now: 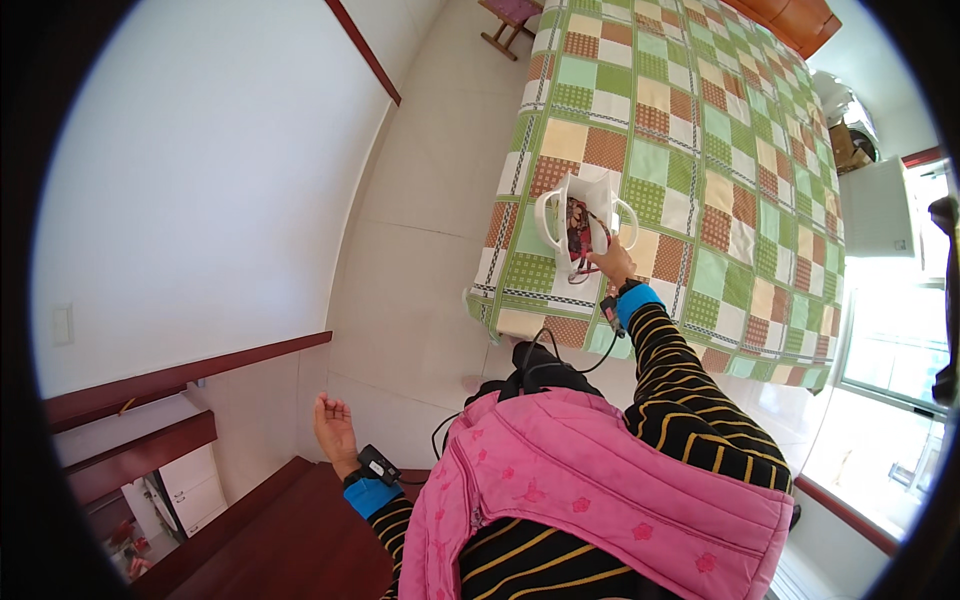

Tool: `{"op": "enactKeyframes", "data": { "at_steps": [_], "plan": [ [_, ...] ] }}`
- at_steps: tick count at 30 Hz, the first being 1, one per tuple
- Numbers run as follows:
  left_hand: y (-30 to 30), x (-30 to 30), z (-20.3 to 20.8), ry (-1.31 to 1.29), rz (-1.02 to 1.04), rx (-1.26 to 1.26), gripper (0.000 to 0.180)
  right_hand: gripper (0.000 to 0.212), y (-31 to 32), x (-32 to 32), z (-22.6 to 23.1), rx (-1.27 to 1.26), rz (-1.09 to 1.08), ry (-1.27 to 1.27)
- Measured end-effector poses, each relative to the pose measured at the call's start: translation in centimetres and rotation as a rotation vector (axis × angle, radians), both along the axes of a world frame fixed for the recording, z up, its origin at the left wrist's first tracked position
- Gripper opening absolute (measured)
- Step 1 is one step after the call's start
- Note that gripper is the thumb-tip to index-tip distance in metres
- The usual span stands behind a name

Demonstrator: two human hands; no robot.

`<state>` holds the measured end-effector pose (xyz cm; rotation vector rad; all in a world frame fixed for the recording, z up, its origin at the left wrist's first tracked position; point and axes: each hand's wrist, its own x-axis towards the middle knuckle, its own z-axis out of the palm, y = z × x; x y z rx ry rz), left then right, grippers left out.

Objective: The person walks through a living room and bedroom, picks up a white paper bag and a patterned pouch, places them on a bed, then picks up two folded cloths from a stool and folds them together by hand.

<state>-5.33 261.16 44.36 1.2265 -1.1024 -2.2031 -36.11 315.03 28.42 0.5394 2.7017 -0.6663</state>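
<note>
Cloth point(600, 470), pink with flowers, lies over a stripy black and yellow shirt point(690, 390). The left hand point(336, 430) is by a dark red wooden top point(270, 530), fingers a bit bent, with nothing in it. A black box point(377, 465) on that wrist has white marks too small to read. The right hand point(614, 262) touches the near right side of a white bag point(592, 186); its fingers bend, but I cannot tell if they grip it. The bag sits close to the near left corner of the bed point(730, 290), with red patterned stuff point(577, 225) inside. Green, brown and cream squares cover the bed. Pale floor point(420, 240) runs along its left edge. A bright window point(895, 330) is off to the right.
</note>
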Motion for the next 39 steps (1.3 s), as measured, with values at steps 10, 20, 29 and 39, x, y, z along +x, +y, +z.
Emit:
{"op": "enactKeyframes", "data": {
  "at_steps": [10,20,29,39],
  "plan": [
    [0.6,-0.4,-1.2,0.006,0.003,0.032,0.021,0.023,5.5,-3.2,4.9,-0.600,-0.173,-0.149],
    [0.7,-0.5,-1.0,0.044,-0.005,0.026,0.022,0.038,1.7,-6.8,14.2,-1.600,-0.057,-0.002],
    [0.6,1.5,-1.5,0.075,0.060,0.066,0.021,0.044,2.5,-11.4,24.6,-1.581,0.085,0.357],
    [1.1,0.6,-1.6,0.094,0.027,0.072,0.019,0.035,2.3,-9.3,19.9,-1.196,0.045,0.108]
  ]
}}
